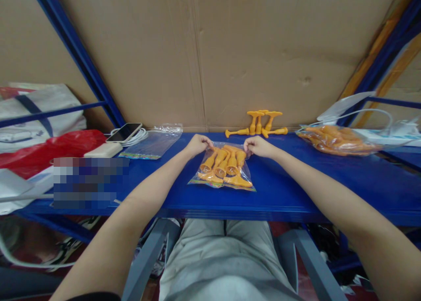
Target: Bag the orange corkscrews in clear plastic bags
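Note:
A clear plastic bag with several orange plastic T-handled pieces inside lies on the blue shelf top in front of me. At its far left corner, my left hand is closed, fingers pinching the bag's edge. My right hand pinches the far right corner in the same way. Between the two hands the bag's far edge is stretched. Behind my right hand, several loose orange T-handled pieces stand and lie against the cardboard.
A flat clear bag lies to the left, near a phone on a coiled white cable. At the right is a filled bag of orange pieces beside a white power strip. Blue metal posts and a cardboard wall bound the shelf.

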A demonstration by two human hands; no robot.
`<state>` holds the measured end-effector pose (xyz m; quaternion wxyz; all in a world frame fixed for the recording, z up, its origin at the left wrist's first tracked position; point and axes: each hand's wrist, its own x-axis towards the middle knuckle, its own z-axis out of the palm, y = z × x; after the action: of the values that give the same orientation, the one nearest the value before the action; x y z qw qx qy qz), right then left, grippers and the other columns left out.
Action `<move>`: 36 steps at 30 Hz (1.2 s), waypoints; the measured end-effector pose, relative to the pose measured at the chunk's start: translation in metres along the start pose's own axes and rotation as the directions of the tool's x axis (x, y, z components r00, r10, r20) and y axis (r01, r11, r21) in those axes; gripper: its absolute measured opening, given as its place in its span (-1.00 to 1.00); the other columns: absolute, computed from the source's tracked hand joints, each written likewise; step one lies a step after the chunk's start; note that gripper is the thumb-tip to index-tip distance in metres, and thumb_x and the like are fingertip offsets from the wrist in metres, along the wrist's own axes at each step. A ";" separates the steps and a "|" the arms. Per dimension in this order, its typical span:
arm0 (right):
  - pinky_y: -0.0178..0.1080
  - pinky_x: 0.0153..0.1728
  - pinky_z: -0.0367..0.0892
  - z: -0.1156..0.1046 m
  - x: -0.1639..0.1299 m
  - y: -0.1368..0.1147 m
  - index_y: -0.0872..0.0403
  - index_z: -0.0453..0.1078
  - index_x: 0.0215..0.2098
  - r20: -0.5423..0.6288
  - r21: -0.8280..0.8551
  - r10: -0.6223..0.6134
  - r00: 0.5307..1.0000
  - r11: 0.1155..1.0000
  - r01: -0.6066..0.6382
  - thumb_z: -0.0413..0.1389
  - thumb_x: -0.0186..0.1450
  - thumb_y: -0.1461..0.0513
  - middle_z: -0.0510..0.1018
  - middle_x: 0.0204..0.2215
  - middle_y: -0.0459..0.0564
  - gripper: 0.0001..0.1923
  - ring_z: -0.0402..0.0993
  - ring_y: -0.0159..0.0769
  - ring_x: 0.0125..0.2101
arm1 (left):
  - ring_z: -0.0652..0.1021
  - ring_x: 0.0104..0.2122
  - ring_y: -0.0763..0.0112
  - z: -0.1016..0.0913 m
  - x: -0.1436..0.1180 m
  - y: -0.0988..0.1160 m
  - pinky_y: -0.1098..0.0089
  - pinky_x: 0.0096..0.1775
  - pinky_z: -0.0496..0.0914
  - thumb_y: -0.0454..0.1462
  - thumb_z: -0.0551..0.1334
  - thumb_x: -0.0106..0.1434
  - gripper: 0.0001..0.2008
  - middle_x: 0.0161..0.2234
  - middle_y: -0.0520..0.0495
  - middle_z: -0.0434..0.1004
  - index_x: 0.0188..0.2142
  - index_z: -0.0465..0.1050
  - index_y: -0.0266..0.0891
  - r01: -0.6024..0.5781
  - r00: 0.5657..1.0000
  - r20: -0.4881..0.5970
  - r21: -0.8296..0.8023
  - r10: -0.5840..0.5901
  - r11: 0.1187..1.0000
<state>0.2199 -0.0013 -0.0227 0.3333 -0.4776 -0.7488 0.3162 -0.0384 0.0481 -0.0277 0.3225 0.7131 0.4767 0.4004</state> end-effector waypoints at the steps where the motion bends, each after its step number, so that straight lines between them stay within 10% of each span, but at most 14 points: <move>1: -0.42 -0.55 0.27 0.000 0.000 -0.001 0.08 0.27 -0.64 0.014 -0.085 -0.055 0.998 0.995 0.056 -0.07 -0.01 0.47 0.41 -0.73 -0.16 -0.78 0.39 -0.46 -0.64 | 0.55 -0.45 0.38 0.000 0.001 -0.001 0.31 -0.20 0.49 -0.48 0.12 -0.13 -0.80 -0.57 0.01 0.54 -0.69 0.45 -0.24 -0.043 0.999 0.003 0.042 0.043 0.998; 6: -0.38 -0.49 0.21 -0.002 -0.004 -0.008 0.05 0.24 -0.64 0.052 -0.385 -0.160 0.986 0.907 0.168 -0.12 0.00 0.46 0.38 -0.68 -0.16 -0.76 0.31 -0.44 -0.60 | 0.52 -0.41 0.39 -0.001 0.003 -0.006 0.38 -0.20 0.46 -0.44 0.02 -0.19 -0.78 -0.54 0.01 0.49 -0.75 0.37 -0.18 -0.283 0.959 0.062 0.237 0.276 0.929; 15: -0.34 -0.42 0.18 -0.002 -0.006 -0.015 0.05 0.18 -0.67 0.110 -0.435 -0.124 0.986 0.886 0.160 -0.12 -0.02 0.46 0.35 -0.66 -0.14 -0.78 0.29 -0.40 -0.55 | 0.46 -0.41 0.40 -0.004 0.003 -0.003 0.39 -0.26 0.39 -0.48 0.07 -0.19 -0.80 -0.51 -0.01 0.43 -0.76 0.32 -0.19 -0.425 0.905 0.197 0.428 0.376 0.798; 25: -0.30 -0.45 0.25 -0.001 -0.006 -0.007 0.05 0.22 -0.66 0.001 -0.208 -0.014 1.000 0.978 0.014 -0.10 0.35 0.12 0.37 -0.68 -0.08 -0.56 0.31 -0.38 -0.60 | 0.50 -0.36 0.40 -0.004 -0.002 0.000 0.40 -0.25 0.39 -0.54 0.07 -0.06 -0.75 -0.40 -0.03 0.46 -0.67 0.40 -0.24 -0.521 0.849 0.225 0.503 0.478 0.689; 30: -0.27 -0.41 0.32 -0.001 0.002 0.003 0.08 0.36 -0.48 -0.193 -0.160 -0.113 0.975 0.984 0.082 0.18 0.15 -0.12 0.52 -0.49 -0.02 -0.56 0.40 -0.32 -0.46 | 0.51 -0.27 0.40 -0.002 -0.004 0.004 0.40 -0.18 0.40 -0.56 0.06 -0.01 -0.72 -0.30 -0.04 0.48 -0.58 0.44 -0.25 -0.607 0.781 0.252 0.523 0.571 0.598; 36: -0.30 -0.45 0.32 -0.006 -0.005 -0.001 0.11 0.52 -0.32 0.055 -0.025 0.040 0.998 0.999 -0.039 0.22 0.07 -0.21 0.57 -0.40 0.01 -0.43 0.41 -0.33 -0.44 | 0.51 -0.18 0.37 0.002 -0.009 0.011 0.40 -0.11 0.40 -0.54 0.04 0.09 -0.70 -0.24 -0.05 0.50 -0.50 0.47 -0.24 -0.665 0.726 0.292 0.526 0.622 0.530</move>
<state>0.2265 -0.0056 -0.0195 0.3002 -0.4872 -0.7520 0.3271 -0.0345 0.0355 -0.0216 -0.0739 0.9142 0.2692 0.2939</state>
